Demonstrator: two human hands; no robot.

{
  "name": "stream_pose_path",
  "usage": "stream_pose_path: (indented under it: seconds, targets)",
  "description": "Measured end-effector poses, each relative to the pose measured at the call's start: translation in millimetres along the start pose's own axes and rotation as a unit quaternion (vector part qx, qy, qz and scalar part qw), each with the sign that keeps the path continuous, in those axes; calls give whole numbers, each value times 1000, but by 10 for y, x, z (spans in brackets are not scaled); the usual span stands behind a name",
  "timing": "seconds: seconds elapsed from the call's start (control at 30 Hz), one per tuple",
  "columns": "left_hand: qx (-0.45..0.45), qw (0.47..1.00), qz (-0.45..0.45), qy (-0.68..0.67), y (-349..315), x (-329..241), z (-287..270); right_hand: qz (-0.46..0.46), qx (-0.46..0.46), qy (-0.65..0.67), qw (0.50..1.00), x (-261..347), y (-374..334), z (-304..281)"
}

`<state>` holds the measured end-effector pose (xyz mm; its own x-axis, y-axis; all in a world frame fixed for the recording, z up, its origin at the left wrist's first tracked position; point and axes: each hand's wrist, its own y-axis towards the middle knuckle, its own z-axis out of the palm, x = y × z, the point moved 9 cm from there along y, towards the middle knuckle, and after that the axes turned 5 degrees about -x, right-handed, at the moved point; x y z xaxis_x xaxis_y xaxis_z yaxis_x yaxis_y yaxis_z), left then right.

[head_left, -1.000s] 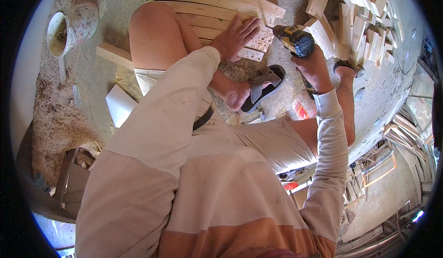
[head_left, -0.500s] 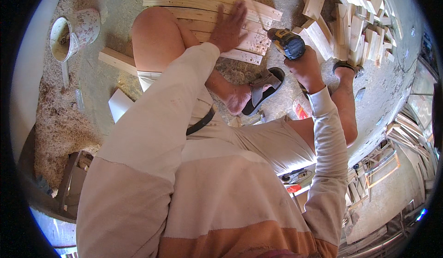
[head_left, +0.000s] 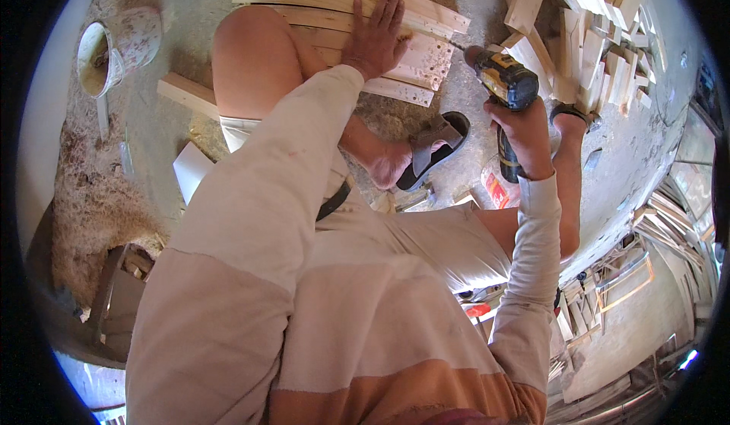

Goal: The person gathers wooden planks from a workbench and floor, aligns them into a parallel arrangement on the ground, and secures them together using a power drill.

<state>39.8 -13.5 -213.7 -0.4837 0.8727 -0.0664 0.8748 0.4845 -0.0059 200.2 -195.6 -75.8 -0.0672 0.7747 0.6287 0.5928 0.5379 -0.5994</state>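
Several pale wooden slats (head_left: 414, 54) lie in a row on the floor (head_left: 623, 147); the left hand (head_left: 375, 43) rests spread flat on them (well apart from the right hand (head_left: 526, 134), clasped round a yellow-and-black drill (head_left: 508, 79)), and the thin bit (head_left: 457, 45) points toward the slats' right ends.

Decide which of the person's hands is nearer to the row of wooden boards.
Left. The left hand lies over the boards, fingers spread, apparently resting on them; the right hand is apart, beyond their right-hand ends, gripping the drill.
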Motion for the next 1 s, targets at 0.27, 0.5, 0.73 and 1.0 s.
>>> stream_pose_path:
  seconds: [0.27, 0.5, 0.73, 1.0]
  targets:
    - [19, 1000, 0, -20, 40, -19, 52, 7, 25, 48, 998, -39, 170, 52]
    - [5, 999, 4, -46, 26, -33, 45, 6, 20, 25, 999, -154, 265, 51]
    - [14, 1000, 5, -26, 43, -37, 25, -15, -6, -111, 994, -213, 322, 63]
    - [3, 999, 5, -38, 33, -46, 58, -9, -29, -180, 983, -139, 307, 65]
